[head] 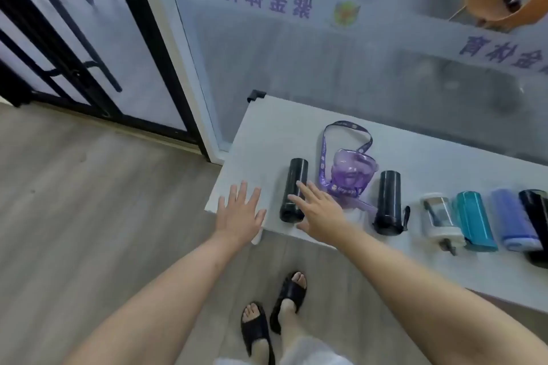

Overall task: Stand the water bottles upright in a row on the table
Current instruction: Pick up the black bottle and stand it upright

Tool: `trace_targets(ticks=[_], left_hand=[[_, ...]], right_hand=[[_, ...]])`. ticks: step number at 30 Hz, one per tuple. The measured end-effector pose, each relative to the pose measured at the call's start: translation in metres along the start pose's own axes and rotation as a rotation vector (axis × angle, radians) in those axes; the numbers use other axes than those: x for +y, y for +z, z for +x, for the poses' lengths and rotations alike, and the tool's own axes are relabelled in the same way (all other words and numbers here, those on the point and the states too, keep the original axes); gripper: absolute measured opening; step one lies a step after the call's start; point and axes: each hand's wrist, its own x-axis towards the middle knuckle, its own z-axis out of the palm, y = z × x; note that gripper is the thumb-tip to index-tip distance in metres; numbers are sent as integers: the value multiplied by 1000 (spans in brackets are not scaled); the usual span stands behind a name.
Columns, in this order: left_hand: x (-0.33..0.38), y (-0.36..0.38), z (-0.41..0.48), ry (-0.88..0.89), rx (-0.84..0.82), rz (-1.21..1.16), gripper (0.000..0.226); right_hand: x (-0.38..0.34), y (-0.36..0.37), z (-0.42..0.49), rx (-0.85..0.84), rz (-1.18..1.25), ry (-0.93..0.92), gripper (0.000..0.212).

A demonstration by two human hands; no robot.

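Several water bottles lie on their sides in a line on the white table (267, 133). From left: a black bottle (293, 187), a purple translucent bottle (350, 175) with a purple strap, a second black bottle (388, 201), a clear bottle with white ends (440, 218), a teal bottle (474, 219), a blue-violet bottle (513, 219) and a dark bottle (536, 216) at the frame's right edge. My left hand (240, 210) hovers open over the table's left corner. My right hand (317, 210) is open, fingers spread over the lower part of the leftmost black bottle.
The table stands against a frosted glass wall (326, 53) with purple lettering. A black-framed glass door (89, 53) is to the left. Wood-look floor lies below, with my feet in black sandals (272, 317) near the table's front edge.
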Motion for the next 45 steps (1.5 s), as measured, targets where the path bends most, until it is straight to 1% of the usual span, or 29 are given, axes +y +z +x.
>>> trace_targets(ticks=[2, 5, 7, 11, 14, 17, 20, 23, 26, 29, 32, 34, 36, 38, 39, 40, 42, 45], left_hand=[[-4, 14, 13, -21, -52, -2, 64], [-9, 35, 30, -25, -54, 8, 64], [-10, 42, 42, -21, -77, 4, 64], [-12, 45, 64, -53, -145, -25, 63], [-14, 42, 74, -92, -161, -47, 63], [-17, 32, 86, -128, -151, -61, 63], [-14, 18, 101, -142, -144, -77, 63], [-4, 2, 121, -141, -123, -94, 62], [6, -10, 145, -125, -108, -109, 63], [12, -16, 169, -103, -104, -113, 63], [12, -20, 192, -86, -117, -98, 64], [11, -20, 205, -73, -138, -82, 64], [9, -18, 216, -59, -161, -59, 67], [7, -17, 229, -56, -194, -40, 75], [6, -16, 236, -59, -215, -39, 82], [7, -16, 244, -63, -241, -44, 90], [10, -17, 260, -65, -298, -58, 106], [15, -13, 280, -60, -387, -94, 117]], right_hand=[[5, 12, 24, -99, -91, -82, 87], [17, 25, 49, -205, -227, -182, 97], [23, 33, 61, -253, -296, -253, 99], [30, 34, 80, -240, -321, -353, 87], [37, 30, 93, -196, -215, -379, 88], [51, 12, 108, -82, 89, -270, 87], [72, -12, 130, 39, 465, -166, 85], [93, -41, 149, 116, 809, 19, 81], [112, -60, 163, 162, 1017, 184, 73], [126, -68, 174, 202, 1212, 273, 66], [133, -75, 181, 201, 1237, 305, 64], [136, -73, 183, 201, 1260, 291, 67], [135, -66, 185, 209, 1279, 296, 81], [134, -57, 190, 270, 1224, 335, 98], [134, -53, 192, 318, 1186, 348, 102], [133, -50, 195, 366, 1151, 350, 102], [133, -46, 201, 451, 1071, 335, 92], [137, -45, 214, 510, 1002, 311, 81]])
